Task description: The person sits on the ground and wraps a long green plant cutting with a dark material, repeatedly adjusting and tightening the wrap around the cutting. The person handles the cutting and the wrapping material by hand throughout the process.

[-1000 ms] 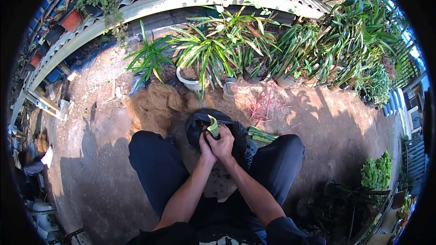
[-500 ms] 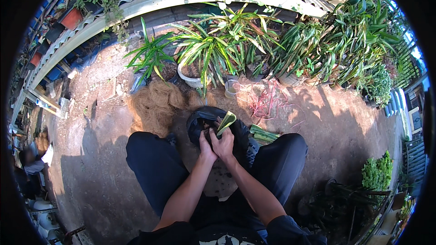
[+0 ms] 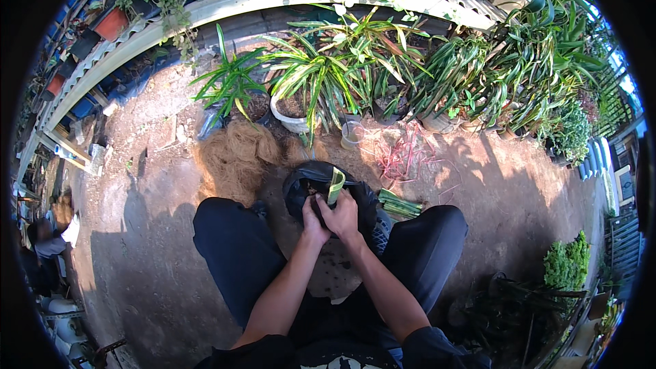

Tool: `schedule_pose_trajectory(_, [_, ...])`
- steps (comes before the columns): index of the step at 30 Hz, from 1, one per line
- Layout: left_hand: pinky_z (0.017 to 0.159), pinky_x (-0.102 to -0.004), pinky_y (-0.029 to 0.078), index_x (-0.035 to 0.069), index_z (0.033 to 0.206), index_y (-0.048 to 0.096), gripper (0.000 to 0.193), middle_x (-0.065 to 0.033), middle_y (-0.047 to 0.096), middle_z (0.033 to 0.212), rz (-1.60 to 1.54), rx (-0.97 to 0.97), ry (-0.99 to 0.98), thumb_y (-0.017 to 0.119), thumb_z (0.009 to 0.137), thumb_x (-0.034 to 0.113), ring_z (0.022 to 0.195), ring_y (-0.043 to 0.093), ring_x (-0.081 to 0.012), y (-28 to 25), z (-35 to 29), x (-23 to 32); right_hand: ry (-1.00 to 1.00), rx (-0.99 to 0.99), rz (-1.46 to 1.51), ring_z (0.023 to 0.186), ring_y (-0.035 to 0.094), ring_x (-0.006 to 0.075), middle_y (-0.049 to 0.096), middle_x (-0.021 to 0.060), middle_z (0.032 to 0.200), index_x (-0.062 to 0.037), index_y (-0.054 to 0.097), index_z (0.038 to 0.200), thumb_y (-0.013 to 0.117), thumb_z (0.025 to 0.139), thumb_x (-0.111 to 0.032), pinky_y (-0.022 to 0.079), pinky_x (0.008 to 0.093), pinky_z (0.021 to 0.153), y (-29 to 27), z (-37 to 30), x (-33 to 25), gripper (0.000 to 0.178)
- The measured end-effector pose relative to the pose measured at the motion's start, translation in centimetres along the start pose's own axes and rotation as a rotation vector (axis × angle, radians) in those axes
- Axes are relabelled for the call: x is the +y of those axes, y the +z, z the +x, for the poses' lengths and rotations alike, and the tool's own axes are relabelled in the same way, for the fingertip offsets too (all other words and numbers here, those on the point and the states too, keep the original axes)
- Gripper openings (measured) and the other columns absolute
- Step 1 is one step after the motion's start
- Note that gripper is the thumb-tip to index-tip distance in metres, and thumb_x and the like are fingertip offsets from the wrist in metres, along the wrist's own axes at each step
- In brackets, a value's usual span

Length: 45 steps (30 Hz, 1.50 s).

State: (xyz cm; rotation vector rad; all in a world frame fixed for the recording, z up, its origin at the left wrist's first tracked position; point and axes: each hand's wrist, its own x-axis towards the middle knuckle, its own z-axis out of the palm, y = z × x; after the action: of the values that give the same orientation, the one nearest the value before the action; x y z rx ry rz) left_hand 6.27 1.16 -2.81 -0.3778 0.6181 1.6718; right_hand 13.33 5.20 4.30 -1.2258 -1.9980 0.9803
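Just in front of my knees, my left hand [image 3: 314, 224] and my right hand [image 3: 340, 216] are close together over an open black plastic bag [image 3: 295, 184]. A short green leaf cutting [image 3: 336, 183] with pale edges stands upright from my right hand, whose fingers are closed round its lower part. The left hand's fingers are curled against that base; what lies inside them is hidden. Dark, crumbly material shows in the bag's mouth. To the right of the bag lies a bundle of green leaf pieces [image 3: 400, 203].
Brown coconut fibre [image 3: 236, 157] is heaped left of the bag. Beyond it are a clear plastic cup [image 3: 352, 134], pink-red strings [image 3: 404, 157] and a row of potted plants, one in a white pot [image 3: 292, 123]. At far left, a person [image 3: 49, 242] is partly visible.
The leaf cutting has gone from leaning right to nearly upright and sits lower in my right hand. Both hands stay together at the bag, with the fingers drawn closer round the base.
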Motion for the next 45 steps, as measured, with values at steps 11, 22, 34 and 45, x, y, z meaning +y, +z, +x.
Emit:
schedule_pose_trajectory(11, [0.103,-0.0436,0.042,0.016,0.122,0.059,0.054,-0.0058,0.059,0.125,0.121,-0.021,-0.028,0.041,0.091,0.056,0.117,0.055,-0.0262,-0.1,0.2,1.1,-0.15,-0.201,-0.178,0.122,0.053,0.0375,0.053,0.0201,0.136,-0.0028,0.063,0.122,0.07,0.079,-0.037,0.043,0.0456,0.103,-1.8,1.0,-0.1,0.055])
schedule_pose_trajectory(22, [0.078,-0.0391,0.053,0.023,0.106,0.064,0.045,0.001,0.066,0.104,0.26,0.079,-0.178,0.039,0.091,0.057,0.097,0.064,-0.019,0.6,-0.3,0.9,-0.192,-0.118,0.112,0.103,0.064,0.0384,0.066,0.0219,0.113,-0.002,0.07,0.105,0.065,0.082,-0.015,0.051,0.0414,0.093,-0.3,0.6,1.8,0.027])
schedule_pose_trajectory(34, [0.072,-0.0393,0.053,0.022,0.107,0.065,0.049,0.0002,0.067,0.1,0.35,0.087,-0.222,0.037,0.09,0.059,0.093,0.065,-0.0197,1.4,-0.9,1.8,-0.108,-0.009,0.245,0.083,0.069,0.0335,0.069,0.0205,0.088,0.0003,0.071,0.086,0.073,0.081,-0.018,0.053,0.0372,0.072,-0.1,0.4,1.1,0.019])
schedule_pose_trajectory(45, [0.091,-0.0338,0.048,0.018,0.119,0.061,0.039,-0.0005,0.065,0.112,0.211,-0.007,0.127,0.041,0.099,0.045,0.108,0.06,-0.0177,0.9,-0.5,0.3,-0.011,0.115,0.144,0.098,0.066,0.0286,0.068,0.0194,0.104,0.0019,0.068,0.107,0.078,0.079,-0.027,0.05,0.0366,0.089,0.5,0.2,0.4,0.041])
